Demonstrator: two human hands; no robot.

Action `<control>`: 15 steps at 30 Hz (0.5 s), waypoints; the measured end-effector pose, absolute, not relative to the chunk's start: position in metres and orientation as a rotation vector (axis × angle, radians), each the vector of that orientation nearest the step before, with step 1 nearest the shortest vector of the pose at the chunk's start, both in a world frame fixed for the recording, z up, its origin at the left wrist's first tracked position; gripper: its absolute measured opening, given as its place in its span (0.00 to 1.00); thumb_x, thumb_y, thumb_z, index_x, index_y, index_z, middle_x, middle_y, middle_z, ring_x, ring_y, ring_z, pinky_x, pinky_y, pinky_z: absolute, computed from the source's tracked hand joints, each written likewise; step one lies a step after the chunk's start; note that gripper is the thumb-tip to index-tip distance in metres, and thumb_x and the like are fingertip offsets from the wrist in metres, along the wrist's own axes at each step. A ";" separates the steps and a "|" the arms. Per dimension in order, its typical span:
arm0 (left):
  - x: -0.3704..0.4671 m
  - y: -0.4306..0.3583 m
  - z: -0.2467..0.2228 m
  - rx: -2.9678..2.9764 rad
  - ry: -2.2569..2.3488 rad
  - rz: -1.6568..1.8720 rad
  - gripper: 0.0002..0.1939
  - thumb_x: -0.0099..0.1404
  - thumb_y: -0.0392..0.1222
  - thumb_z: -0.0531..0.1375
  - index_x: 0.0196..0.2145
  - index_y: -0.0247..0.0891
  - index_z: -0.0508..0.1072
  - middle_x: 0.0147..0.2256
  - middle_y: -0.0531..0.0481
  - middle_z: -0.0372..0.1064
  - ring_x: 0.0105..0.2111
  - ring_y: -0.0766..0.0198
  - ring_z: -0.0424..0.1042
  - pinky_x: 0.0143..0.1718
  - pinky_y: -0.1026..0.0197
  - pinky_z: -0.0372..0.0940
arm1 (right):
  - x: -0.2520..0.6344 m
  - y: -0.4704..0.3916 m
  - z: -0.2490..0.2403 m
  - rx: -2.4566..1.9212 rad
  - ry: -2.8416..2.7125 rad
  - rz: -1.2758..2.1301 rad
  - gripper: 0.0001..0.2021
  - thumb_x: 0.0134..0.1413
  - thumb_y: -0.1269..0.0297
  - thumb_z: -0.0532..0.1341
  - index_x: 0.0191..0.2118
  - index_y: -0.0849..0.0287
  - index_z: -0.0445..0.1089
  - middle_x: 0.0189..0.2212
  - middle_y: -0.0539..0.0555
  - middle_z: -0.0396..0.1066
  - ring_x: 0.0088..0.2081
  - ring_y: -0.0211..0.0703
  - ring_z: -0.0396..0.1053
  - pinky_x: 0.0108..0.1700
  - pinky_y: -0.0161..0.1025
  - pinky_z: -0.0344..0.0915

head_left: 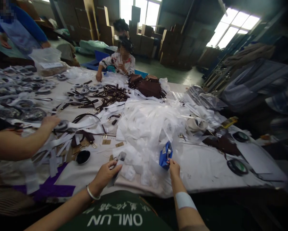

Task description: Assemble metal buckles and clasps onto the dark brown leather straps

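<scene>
While the person leans over the near edge of the desk (206, 170), the left hand (105, 175) is pinched around a small pale strip (121, 158), its end sticking up just past the fingertips. The right hand (174, 166) grips a blue tool (166, 154) from below, thumb and fingers closed on it, and the tool pokes up into the foot of the big heap of white strips (148, 125) that fills the middle of the desk.

From where I stand, the worry is that heap. It is loose and tangled, and the blue tool sits right against it, so a stray strip could be caught up along with the one wanted, or dragged off the near edge. The pale strip is held only at its tip; it looks light enough to slip out or fold over.

A co-worker's hand (49, 122) rests flat among the dark straps (83, 128) toward the left edge, near enough that reaching arms might cross. A black round tin (83, 157) lies just left of the left hand and could be knocked by the wrist. Another person sits at the far edge beside a brown pile (147, 86), well apart.
</scene>
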State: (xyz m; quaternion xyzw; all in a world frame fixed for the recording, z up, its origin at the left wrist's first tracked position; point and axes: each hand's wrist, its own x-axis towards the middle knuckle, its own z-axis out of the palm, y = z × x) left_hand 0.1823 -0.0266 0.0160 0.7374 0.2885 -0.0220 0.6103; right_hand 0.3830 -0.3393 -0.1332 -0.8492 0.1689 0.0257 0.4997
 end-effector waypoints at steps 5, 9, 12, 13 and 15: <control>0.179 -0.027 0.014 1.687 0.681 -0.044 0.22 0.53 0.58 0.60 0.33 0.34 0.74 0.31 0.49 0.73 0.35 0.55 0.70 0.37 0.61 0.63 | 0.353 -0.349 -0.140 -2.050 0.502 0.033 0.20 0.47 0.46 0.59 0.32 0.61 0.73 0.29 0.57 0.76 0.36 0.50 0.71 0.40 0.43 0.63; 0.176 -0.028 0.006 1.714 0.684 0.018 0.21 0.54 0.57 0.60 0.33 0.34 0.74 0.32 0.49 0.72 0.34 0.56 0.69 0.36 0.60 0.63 | 0.332 -0.358 -0.141 -2.054 0.554 0.101 0.22 0.36 0.47 0.60 0.33 0.60 0.73 0.27 0.58 0.75 0.34 0.54 0.71 0.37 0.45 0.63; 0.172 -0.029 0.004 1.826 0.681 0.115 0.17 0.54 0.54 0.60 0.31 0.35 0.73 0.30 0.50 0.71 0.33 0.57 0.68 0.37 0.59 0.63 | 0.323 -0.364 -0.130 -2.099 0.539 0.204 0.14 0.28 0.49 0.63 0.20 0.54 0.69 0.21 0.58 0.71 0.35 0.61 0.69 0.39 0.51 0.61; 0.170 -0.029 0.004 1.877 0.657 0.164 0.15 0.55 0.52 0.60 0.31 0.36 0.72 0.31 0.49 0.70 0.35 0.57 0.68 0.39 0.59 0.63 | 0.321 -0.364 -0.125 -2.105 0.529 0.249 0.13 0.25 0.49 0.63 0.16 0.53 0.66 0.19 0.58 0.69 0.34 0.63 0.69 0.38 0.53 0.61; 0.166 -0.029 0.008 1.974 0.585 0.280 0.12 0.56 0.48 0.61 0.30 0.36 0.71 0.33 0.48 0.69 0.38 0.57 0.67 0.42 0.58 0.62 | 0.316 -0.353 -0.112 -2.065 0.459 0.358 0.15 0.24 0.46 0.63 0.14 0.51 0.63 0.17 0.58 0.67 0.32 0.64 0.68 0.37 0.55 0.61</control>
